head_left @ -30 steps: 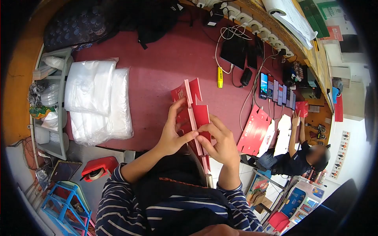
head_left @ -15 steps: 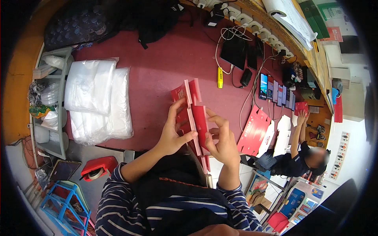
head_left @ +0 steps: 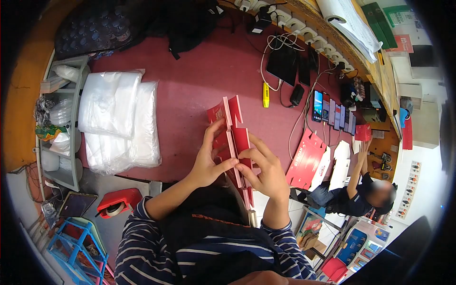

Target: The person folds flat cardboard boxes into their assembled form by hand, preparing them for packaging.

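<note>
A stack of flat red cardboard pieces [head_left: 242,137] stands on edge between my hands, over the front of the dark red table [head_left: 190,85]. My left hand [head_left: 208,154] grips the stack from its left side, thumb on the pale edges. On the right side, my right hand [head_left: 263,168] is closed, its thumb and fingertips at the outermost red piece near my left thumb. The lower end of the stack points towards my body.
Clear plastic bags [head_left: 111,109] lie at the left beside a grey organizer [head_left: 71,128]. Phones [head_left: 327,109], red flat boxes [head_left: 306,159], a yellow marker [head_left: 265,95] and cables are to the right. A co-worker [head_left: 365,194] sits at the far right; a red tape dispenser [head_left: 121,202] is lower left.
My right hand's fingers have moved left and inward to the stack's edges beside my left thumb. The outer red piece lies closer to the stack. My left hand has barely moved.
</note>
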Demonstrator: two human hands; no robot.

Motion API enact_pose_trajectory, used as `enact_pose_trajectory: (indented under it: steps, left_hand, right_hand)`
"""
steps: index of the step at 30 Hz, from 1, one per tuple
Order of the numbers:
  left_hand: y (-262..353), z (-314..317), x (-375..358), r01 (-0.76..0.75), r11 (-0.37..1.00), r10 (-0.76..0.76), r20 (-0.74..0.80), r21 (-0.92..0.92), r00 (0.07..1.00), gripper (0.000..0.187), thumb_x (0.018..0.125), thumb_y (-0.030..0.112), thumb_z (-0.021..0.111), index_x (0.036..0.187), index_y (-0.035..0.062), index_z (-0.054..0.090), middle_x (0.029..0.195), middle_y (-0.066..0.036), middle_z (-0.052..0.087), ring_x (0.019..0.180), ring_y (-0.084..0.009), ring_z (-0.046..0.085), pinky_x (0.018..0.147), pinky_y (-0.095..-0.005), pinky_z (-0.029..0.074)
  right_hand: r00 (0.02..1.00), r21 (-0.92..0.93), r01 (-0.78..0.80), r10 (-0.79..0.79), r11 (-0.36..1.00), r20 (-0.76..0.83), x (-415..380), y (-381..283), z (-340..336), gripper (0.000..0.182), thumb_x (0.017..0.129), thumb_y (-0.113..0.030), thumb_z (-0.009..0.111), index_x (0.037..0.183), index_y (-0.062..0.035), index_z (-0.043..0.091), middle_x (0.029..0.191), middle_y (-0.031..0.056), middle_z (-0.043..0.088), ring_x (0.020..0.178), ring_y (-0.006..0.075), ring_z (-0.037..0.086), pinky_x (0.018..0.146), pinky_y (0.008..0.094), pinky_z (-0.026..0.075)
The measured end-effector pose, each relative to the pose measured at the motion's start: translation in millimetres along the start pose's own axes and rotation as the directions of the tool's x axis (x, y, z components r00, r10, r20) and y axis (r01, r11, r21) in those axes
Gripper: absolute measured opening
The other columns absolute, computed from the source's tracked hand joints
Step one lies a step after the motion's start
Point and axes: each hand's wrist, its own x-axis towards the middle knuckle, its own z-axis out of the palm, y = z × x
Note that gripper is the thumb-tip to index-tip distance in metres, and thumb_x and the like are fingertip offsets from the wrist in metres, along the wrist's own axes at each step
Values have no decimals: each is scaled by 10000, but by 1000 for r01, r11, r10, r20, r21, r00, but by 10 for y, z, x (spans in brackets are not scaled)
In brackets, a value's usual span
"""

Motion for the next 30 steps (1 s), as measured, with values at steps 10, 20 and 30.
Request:
enact_pose_trajectory:
  steps: [10,20,30]
  left_hand:
    - [-7,0,-2,-10,1000,10,-2,-3,1000,795,717,173,655,1315,72,141,1305,-103,195,1250,-243,199,966,-413,299]
    - [-26,3,-18,-16,1000,16,-27,9,1000,780,709,187,647,1305,82,155,1294,-109,225,1245,-243,211,954,-409,311]
    - [-22,-8,-12,-14,1000,13,-31,-13,999,797,691,217,657,1297,73,159,1271,-134,255,1230,-250,236,956,-413,309]
  right_hand:
    - [1000,59,-21,20,998,8,9,-13,-18,157,706,-132,650,794,-46,552,1151,149,480,651,246,605,551,309,497]
    - [1000,74,-6,4,997,26,14,-11,-22,132,717,-120,634,787,-45,551,1160,148,472,677,250,611,557,299,515]
    - [993,228,-102,113,968,-38,-25,-25,-1,88,720,-68,582,800,-57,546,1189,154,452,678,262,613,565,304,522]
